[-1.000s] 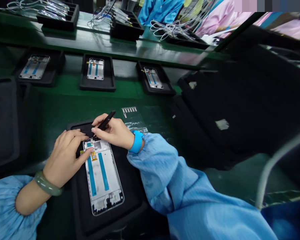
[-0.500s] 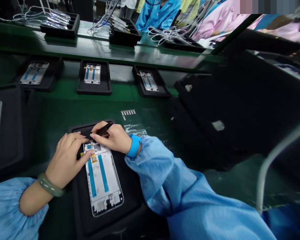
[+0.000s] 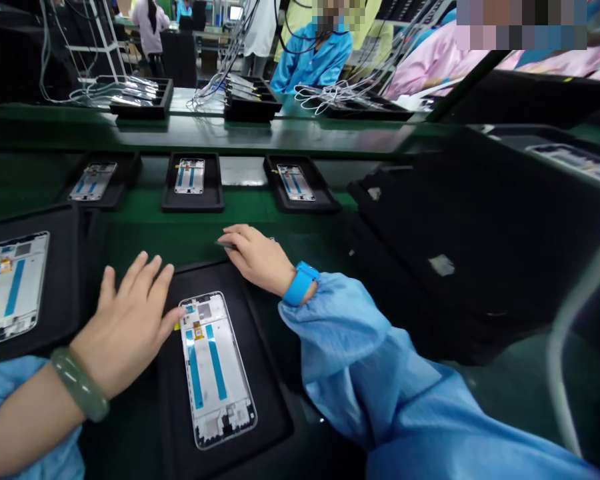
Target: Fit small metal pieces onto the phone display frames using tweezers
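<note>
In the head view, a silver phone frame (image 3: 226, 370) with blue strips and a small orange flex cable lies in a black tray (image 3: 275, 400). My left hand (image 3: 130, 313) is open over the tray's left side, fingers spread, its thumb tip at the frame's upper left corner by a yellow tab. Beyond the tray's far right corner, my right hand (image 3: 260, 260) is closed on a dark pen-like tool (image 3: 225, 245). Only a short end of this tool shows; the fingers hide the rest.
Three black trays with phone frames stand farther back, one in the middle (image 3: 193, 203). Another tray (image 3: 65, 267) with a frame is at left. A dark stack (image 3: 480, 253) fills the right, beside a pale hose (image 3: 560, 373). People sit beyond the green ledge (image 3: 230, 137).
My right hand has moved off the phone frame's top edge, to the right and away, still with the pen-like tool. My left fingers have lifted and spread. The view has tilted up.
</note>
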`<action>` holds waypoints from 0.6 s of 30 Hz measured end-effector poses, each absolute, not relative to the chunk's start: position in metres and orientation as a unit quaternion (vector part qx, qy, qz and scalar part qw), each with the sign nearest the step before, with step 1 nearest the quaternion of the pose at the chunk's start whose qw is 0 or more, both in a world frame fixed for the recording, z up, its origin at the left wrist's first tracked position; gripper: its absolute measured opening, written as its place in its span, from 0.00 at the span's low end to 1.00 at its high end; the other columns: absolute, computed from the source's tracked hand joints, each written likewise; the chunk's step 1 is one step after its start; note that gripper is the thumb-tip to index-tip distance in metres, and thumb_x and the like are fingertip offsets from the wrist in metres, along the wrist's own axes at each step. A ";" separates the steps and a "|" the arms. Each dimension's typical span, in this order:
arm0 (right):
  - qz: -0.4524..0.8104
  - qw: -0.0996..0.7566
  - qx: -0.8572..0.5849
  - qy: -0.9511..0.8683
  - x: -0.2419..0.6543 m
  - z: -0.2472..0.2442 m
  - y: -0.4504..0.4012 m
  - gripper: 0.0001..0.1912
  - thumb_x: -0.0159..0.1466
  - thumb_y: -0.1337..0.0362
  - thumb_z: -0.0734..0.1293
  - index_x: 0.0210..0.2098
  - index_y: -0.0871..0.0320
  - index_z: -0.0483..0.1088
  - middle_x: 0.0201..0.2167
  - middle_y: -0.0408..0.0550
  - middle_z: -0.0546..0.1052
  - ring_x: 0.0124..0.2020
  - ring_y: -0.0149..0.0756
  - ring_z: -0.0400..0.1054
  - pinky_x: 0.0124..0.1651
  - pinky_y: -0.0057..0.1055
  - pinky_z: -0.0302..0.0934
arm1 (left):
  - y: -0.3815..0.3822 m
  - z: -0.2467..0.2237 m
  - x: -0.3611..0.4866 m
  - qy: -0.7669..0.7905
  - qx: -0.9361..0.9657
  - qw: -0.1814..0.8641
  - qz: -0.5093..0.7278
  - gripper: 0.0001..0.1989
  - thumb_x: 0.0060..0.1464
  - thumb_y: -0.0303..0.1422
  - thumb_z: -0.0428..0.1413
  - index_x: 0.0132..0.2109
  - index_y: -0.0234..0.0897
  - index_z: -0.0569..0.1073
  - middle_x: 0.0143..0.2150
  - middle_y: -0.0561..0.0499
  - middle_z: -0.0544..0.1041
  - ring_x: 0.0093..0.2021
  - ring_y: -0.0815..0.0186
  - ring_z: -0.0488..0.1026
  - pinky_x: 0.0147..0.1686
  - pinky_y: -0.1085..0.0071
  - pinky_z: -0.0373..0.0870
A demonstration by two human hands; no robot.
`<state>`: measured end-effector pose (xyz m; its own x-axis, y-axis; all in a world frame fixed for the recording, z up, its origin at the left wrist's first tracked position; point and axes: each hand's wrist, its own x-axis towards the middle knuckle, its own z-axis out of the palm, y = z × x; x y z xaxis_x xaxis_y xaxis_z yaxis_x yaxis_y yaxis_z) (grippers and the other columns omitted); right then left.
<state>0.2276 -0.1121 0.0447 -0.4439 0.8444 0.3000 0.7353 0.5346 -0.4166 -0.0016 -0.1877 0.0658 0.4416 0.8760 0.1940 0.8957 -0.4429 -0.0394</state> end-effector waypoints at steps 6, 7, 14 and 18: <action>0.148 0.095 -0.468 -0.866 0.227 0.025 -0.104 0.16 0.65 0.57 0.57 0.48 0.57 0.68 0.47 0.49 0.67 0.44 0.35 0.67 0.43 0.30 0.62 | -0.127 0.085 -0.001 -0.482 -0.868 -0.105 0.060 0.17 0.56 0.41 0.45 0.45 0.36 0.69 0.42 0.44 0.72 0.41 0.57 0.71 0.40 0.59 0.67; 0.153 0.105 -0.468 -0.864 0.227 0.023 -0.104 0.16 0.65 0.57 0.57 0.47 0.57 0.68 0.46 0.49 0.67 0.44 0.34 0.67 0.43 0.29 0.62 | -0.124 0.081 0.001 -0.463 -0.872 -0.136 0.076 0.15 0.56 0.42 0.45 0.43 0.38 0.69 0.39 0.47 0.72 0.37 0.60 0.72 0.37 0.64 0.68; 0.168 0.129 -0.472 -0.856 0.227 0.021 -0.106 0.16 0.65 0.58 0.58 0.47 0.57 0.68 0.45 0.49 0.67 0.42 0.33 0.67 0.43 0.29 0.62 | -0.135 0.061 0.015 -0.413 -0.884 -0.192 0.107 0.11 0.57 0.32 0.43 0.34 0.37 0.69 0.34 0.51 0.71 0.32 0.68 0.69 0.33 0.72 0.65; 0.163 0.134 -0.475 -0.854 0.226 0.018 -0.107 0.16 0.65 0.57 0.57 0.48 0.56 0.68 0.45 0.48 0.67 0.43 0.33 0.66 0.42 0.28 0.62 | -0.139 0.064 0.022 -0.415 -0.882 -0.183 0.124 0.11 0.54 0.30 0.43 0.33 0.34 0.70 0.34 0.47 0.72 0.32 0.66 0.70 0.34 0.68 0.65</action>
